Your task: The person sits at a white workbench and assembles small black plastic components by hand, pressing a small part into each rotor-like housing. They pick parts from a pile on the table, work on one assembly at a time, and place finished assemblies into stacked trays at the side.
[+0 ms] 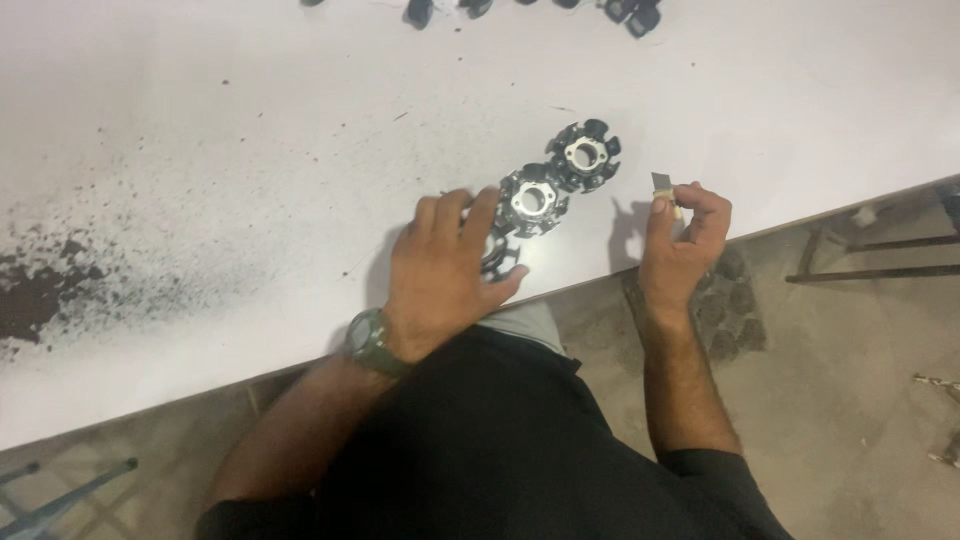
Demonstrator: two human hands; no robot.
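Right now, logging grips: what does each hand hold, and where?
Right hand pinches a small flat grey blade by its lower end; left hand presses on a black-and-silver round part.

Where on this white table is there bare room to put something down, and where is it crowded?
The bare room lies across the middle of the white table, between the black specks at the left and the round parts. It is crowded at the near edge, where the left hand covers one part and the right hand pinches a small blade.
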